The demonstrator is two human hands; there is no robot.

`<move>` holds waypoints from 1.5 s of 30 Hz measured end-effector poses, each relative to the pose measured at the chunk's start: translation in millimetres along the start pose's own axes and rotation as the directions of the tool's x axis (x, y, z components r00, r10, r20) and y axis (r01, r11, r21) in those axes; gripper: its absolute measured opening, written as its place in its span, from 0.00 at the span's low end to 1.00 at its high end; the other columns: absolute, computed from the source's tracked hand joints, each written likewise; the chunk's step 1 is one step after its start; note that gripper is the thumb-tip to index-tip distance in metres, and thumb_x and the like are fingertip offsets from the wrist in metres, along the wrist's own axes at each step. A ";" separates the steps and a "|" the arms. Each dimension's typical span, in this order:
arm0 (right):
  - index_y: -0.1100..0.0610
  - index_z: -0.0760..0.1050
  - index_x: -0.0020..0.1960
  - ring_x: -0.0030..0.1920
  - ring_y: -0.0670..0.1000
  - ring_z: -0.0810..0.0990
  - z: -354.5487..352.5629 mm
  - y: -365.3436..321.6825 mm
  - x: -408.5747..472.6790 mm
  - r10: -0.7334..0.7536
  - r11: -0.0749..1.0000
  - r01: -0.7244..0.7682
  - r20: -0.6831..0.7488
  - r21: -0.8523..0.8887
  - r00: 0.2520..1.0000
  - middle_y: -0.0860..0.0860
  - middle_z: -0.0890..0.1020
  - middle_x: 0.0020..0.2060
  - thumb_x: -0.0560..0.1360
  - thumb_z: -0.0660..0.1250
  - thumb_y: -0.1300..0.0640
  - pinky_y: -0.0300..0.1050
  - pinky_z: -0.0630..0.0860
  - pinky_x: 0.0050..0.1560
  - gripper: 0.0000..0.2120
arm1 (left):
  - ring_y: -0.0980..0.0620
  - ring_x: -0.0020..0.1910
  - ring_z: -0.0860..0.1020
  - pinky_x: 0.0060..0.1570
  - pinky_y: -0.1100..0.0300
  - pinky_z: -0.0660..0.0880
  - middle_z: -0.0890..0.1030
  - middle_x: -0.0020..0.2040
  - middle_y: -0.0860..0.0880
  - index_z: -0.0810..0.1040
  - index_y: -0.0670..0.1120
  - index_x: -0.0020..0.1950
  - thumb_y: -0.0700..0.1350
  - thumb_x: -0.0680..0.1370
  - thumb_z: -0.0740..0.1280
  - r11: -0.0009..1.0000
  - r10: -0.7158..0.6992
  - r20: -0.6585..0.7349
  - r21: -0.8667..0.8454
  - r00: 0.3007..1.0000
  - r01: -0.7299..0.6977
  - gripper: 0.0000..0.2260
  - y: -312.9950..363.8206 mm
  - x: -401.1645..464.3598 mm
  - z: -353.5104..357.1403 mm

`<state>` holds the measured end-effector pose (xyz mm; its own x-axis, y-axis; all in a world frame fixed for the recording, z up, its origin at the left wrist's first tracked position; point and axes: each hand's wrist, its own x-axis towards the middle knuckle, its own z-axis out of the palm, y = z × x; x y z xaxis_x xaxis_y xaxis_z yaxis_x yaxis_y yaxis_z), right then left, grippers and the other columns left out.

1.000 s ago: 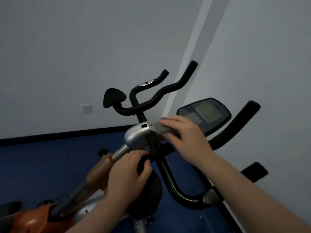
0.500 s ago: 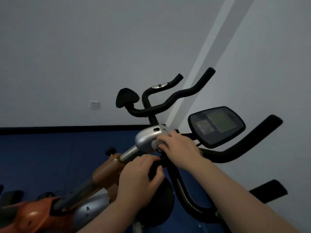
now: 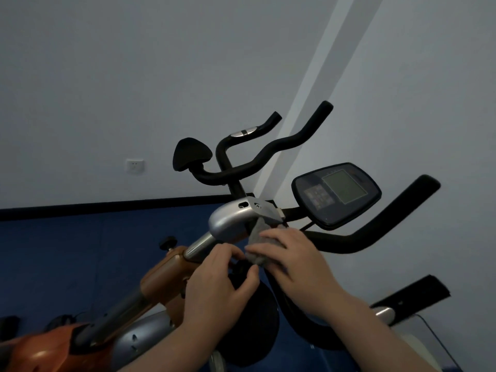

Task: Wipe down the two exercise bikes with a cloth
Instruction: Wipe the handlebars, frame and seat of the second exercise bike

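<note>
The right hand presses a grey cloth w/ fingers curled over it, against the near bike just under its silver clamp, where the black bars meet the stem. The left hand is just beside it, fingers & thumb curled round a black knob below the cloth, thumb tip almost touching the cloth's lower edge. The console sits up-right of the cloth, clear of both hands; a 2nd bike's bars & saddle show behind near the wall, w/ a socket to the left.
</note>
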<state>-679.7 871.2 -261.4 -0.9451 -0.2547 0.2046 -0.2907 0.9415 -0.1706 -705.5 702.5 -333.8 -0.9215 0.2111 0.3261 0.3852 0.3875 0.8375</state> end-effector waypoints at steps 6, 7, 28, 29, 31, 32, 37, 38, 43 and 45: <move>0.49 0.80 0.59 0.58 0.52 0.77 -48.1 39.9 -5.0 0.092 0.988 -0.094 -0.016 -0.120 0.996 0.49 0.78 0.59 0.75 0.66 0.67 0.42 0.73 0.47 0.19 | 0.62 0.46 0.75 0.35 0.67 0.70 0.75 0.41 0.61 0.69 0.62 0.46 0.61 0.72 0.62 0.999 0.044 0.055 -0.028 0.998 -0.042 0.07 0.4 0.2 -4.1; 0.49 0.80 0.59 0.58 0.52 0.76 -48.4 40.5 -6.4 0.138 0.984 -0.145 -0.062 -0.107 0.988 0.49 0.78 0.57 0.75 0.66 0.67 0.43 0.73 0.48 0.18 | 0.62 0.47 0.75 0.35 0.66 0.71 0.75 0.41 0.61 0.69 0.62 0.46 0.61 0.72 0.63 0.999 0.043 0.057 -0.034 0.997 -0.041 0.07 1.0 0.3 -4.3; 0.49 0.76 0.65 0.60 0.45 0.67 32.1 -39.1 -15.6 0.522 0.853 -0.458 -0.400 0.249 0.753 0.46 0.69 0.59 0.77 0.66 0.60 0.29 0.66 0.55 0.18 | 0.66 0.56 0.71 0.52 0.70 0.67 0.74 0.57 0.61 0.68 0.60 0.63 0.51 0.73 0.68 0.992 0.116 0.265 -0.087 0.957 -0.096 0.19 2.1 22.3 -9.2; 0.48 0.77 0.65 0.59 0.43 0.68 23.3 -36.2 -17.2 0.506 0.857 -0.417 -0.347 0.301 0.790 0.44 0.69 0.57 0.78 0.66 0.59 0.29 0.67 0.56 0.17 | 0.65 0.56 0.72 0.52 0.67 0.70 0.75 0.57 0.61 0.69 0.61 0.63 0.52 0.73 0.68 0.991 0.105 0.265 -0.105 0.959 -0.080 0.19 0.7 21.2 -8.9; 0.47 0.78 0.64 0.55 0.42 0.71 -3.7 -19.6 -21.4 0.522 0.835 -0.407 -0.299 0.369 0.799 0.44 0.70 0.54 0.78 0.66 0.60 0.33 0.69 0.56 0.17 | 0.62 0.53 0.75 0.51 0.61 0.74 0.75 0.56 0.63 0.69 0.64 0.61 0.53 0.73 0.66 0.989 0.119 0.273 -0.123 0.955 -0.088 0.18 -0.2 20.2 -8.8; 0.47 0.78 0.63 0.54 0.44 0.73 -16.8 -8.3 -23.5 0.548 0.828 -0.430 -0.354 0.360 0.758 0.45 0.71 0.53 0.77 0.66 0.61 0.37 0.71 0.55 0.17 | 0.62 0.52 0.75 0.52 0.60 0.74 0.75 0.55 0.64 0.69 0.64 0.60 0.53 0.74 0.66 0.986 0.140 0.274 -0.127 0.951 -0.109 0.16 0.5 20.2 -9.1; 0.49 0.78 0.64 0.57 0.45 0.67 -12.5 -6.2 -14.3 0.665 0.710 -0.658 -0.547 0.252 0.509 0.48 0.71 0.57 0.78 0.67 0.53 0.41 0.71 0.57 0.15 | 0.66 0.58 0.72 0.57 0.59 0.73 0.74 0.55 0.65 0.72 0.61 0.59 0.49 0.76 0.67 0.981 0.167 0.272 -0.141 0.948 -0.133 0.14 2.1 20.1 -9.9; 0.48 0.78 0.64 0.58 0.44 0.65 3.6 -17.0 -8.6 0.677 0.712 -0.653 -0.498 0.257 0.542 0.47 0.69 0.58 0.78 0.66 0.52 0.39 0.71 0.58 0.15 | 0.65 0.58 0.72 0.58 0.58 0.73 0.74 0.56 0.64 0.72 0.60 0.59 0.50 0.76 0.67 0.981 0.163 0.281 -0.144 0.946 -0.127 0.14 1.5 20.4 -10.8; 0.46 0.80 0.60 0.53 0.40 0.73 13.3 -41.2 2.4 0.599 0.706 -0.428 -0.154 0.564 0.786 0.42 0.70 0.51 0.75 0.70 0.52 0.33 0.73 0.53 0.13 | 0.65 0.61 0.72 0.61 0.59 0.71 0.75 0.59 0.62 0.73 0.59 0.61 0.50 0.76 0.68 0.976 0.179 0.307 -0.175 0.935 -0.130 0.15 -4.8 20.1 -13.2; 0.45 0.80 0.58 0.50 0.44 0.75 -15.6 -18.7 -5.9 0.640 0.720 -0.469 -0.227 0.512 0.734 0.43 0.72 0.49 0.74 0.71 0.56 0.38 0.74 0.52 0.14 | 0.68 0.60 0.71 0.59 0.63 0.69 0.75 0.58 0.65 0.71 0.65 0.59 0.49 0.76 0.68 0.972 0.173 0.284 -0.203 0.943 -0.117 0.15 -5.0 17.9 -13.9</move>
<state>-666.3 858.5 -244.4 -0.8461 0.4655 0.2597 0.1579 0.6842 -0.7120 -724.6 691.9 -326.1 -0.7883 0.5210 0.3275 0.4717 0.1698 0.8653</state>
